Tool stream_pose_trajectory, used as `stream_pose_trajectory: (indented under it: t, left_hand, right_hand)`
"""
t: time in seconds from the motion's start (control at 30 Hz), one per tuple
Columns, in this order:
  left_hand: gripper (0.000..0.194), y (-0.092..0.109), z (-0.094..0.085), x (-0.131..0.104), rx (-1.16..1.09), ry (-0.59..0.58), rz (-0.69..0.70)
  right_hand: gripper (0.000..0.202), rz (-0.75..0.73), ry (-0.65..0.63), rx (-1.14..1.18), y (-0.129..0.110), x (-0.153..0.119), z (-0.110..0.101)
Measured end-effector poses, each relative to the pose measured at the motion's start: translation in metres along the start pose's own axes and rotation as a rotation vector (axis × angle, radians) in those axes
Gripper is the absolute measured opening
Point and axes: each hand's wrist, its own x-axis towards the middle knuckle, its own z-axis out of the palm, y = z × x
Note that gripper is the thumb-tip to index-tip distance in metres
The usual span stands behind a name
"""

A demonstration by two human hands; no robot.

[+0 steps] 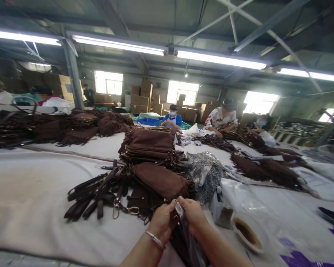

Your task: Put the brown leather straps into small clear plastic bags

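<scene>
I have both bare hands together on the near side of the bag stack [147, 144], over a white-covered desk [44, 193]. The left hand [161, 219] and the right hand [194, 215] meet at the thumbs, fingers closed in a pinch with barely any gap, on the top end of a strip [185, 220]. It has a clear, filmy sheen and runs down between the wrists. A gold fitting [176, 218] glints by the left fingers; below lies a dark piece [180, 243], and I cannot tell whether it is joined to the strip.

I judge this to be close handwork at the strip's end, hardly a carrying step. To my eye the next move calls for a firm pinch from one hand, leaving the other free to work the end.

A brown bag [161, 180] lies just in front of the bag stack, loose straps [97, 193] to its near left, crinkled silver plastic [203, 174] to its near right. Farther to the near right is a bowl [255, 224] of something brown. Beyond the bag stack sits a person in blue [171, 120], with cartons [140, 98] behind.

I can read no brand, label or writing anywhere; the purple scraps [297, 257], far to the near right, show no legible letters.
</scene>
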Motion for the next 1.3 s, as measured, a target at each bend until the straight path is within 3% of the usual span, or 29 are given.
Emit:
stream_pose_trajectory:
  t: [0.17, 0.33, 0.63, 0.83, 1.03, 1.2, 1.3]
  left_hand:
    - [0.019, 0.002, 0.0, 0.0, -0.022, -0.032, -0.017]
    - [0.026, 0.0, -0.002, 0.005, -0.012, -0.053, -0.04]
    - [0.019, -0.002, -0.003, 0.002, 0.017, -0.046, -0.065]
    - [0.031, -0.002, -0.018, -0.003, 0.215, -0.123, 0.141]
    - [0.028, -0.001, -0.022, -0.005, 0.468, 0.019, 0.336]
    - [0.018, -0.007, -0.024, 0.002, 0.372, 0.207, 0.419]
    - [0.013, -0.011, -0.025, 0.003, 0.327, 0.243, 0.393]
  right_hand:
    - [0.052, 0.131, -0.169, 0.081, 0.008, -0.031, -0.023]
    - [0.065, 0.183, -0.239, -0.101, 0.035, -0.059, -0.048]
    - [0.052, 0.074, -0.164, -0.121, 0.013, -0.045, -0.024]
    - [0.044, 0.038, -0.171, -0.031, 0.01, -0.033, -0.014]
    - [0.045, 0.074, -0.191, -0.044, 0.019, -0.03, -0.016]
    - [0.046, 0.092, -0.263, -0.133, 0.027, -0.036, -0.025]
    - [0.045, 0.11, -0.242, -0.15, 0.029, -0.04, -0.025]
